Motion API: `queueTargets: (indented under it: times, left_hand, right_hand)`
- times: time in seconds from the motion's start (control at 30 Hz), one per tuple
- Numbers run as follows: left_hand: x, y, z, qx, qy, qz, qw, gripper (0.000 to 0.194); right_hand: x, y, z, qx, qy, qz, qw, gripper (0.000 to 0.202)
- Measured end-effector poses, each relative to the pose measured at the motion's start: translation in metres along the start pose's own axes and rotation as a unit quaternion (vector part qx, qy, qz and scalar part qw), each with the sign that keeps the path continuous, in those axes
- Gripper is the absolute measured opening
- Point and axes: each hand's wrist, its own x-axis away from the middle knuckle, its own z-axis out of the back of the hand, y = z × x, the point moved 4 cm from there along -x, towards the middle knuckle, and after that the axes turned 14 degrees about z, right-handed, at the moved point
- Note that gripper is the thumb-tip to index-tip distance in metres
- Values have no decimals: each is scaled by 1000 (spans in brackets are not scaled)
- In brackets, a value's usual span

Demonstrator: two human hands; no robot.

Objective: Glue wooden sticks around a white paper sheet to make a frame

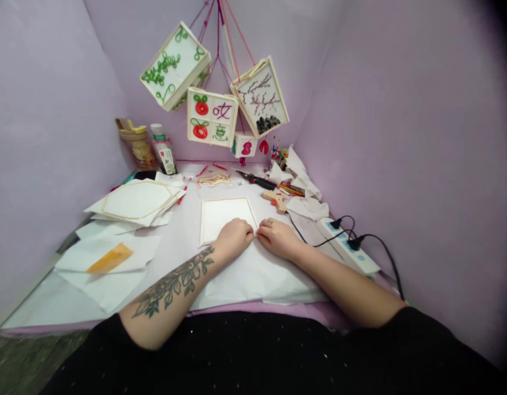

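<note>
A white square panel edged with thin pale wooden strips lies flat on the white-covered table. Over its near right corner my left hand is closed, its fingers curled and pinching at the edge. Just right of that corner is my right hand, also closed, with thumb and fingertips pressed together at the same corner. The two hands almost meet. Any small piece between the fingertips is hidden. Beyond my right hand rests a glue gun with an orange trigger.
Decorated box lanterns hang on cords above the back. Pliers and thin wooden sticks lie behind the panel. White paper sheets cover the left; a power strip with black cables sits right. A bottle stands back left.
</note>
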Motion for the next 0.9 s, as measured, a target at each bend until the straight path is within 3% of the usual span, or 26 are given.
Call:
queueTargets:
  times: [0.13,0.27,0.4,0.5,0.67,0.8,0.9]
  left_hand:
    - [0,1,2,-11,-3,13,1000,25]
    - [-1,1,5,-11,-10,25,1000,24]
    - [-5,-3,5,6,-28,45,999,22]
    - [-8,-5,4,18,-47,57,997,22]
    - [-11,-7,4,24,-76,75,994,21]
    - [-12,-6,6,14,-89,87,992,19]
    - [-13,-6,6,16,-93,100,990,20]
  right_hand:
    - [-5,8,-1,-76,17,-31,996,17]
    - [-11,19,-2,-163,14,-112,980,5]
    - [-20,31,0,-194,-31,-182,964,28]
    - [-34,34,3,-156,-121,-183,963,35]
    - [-63,30,6,-45,-252,-125,959,41]
    - [-76,35,6,-35,-293,-92,951,38]
    - [-71,50,9,-123,-273,-124,946,27]
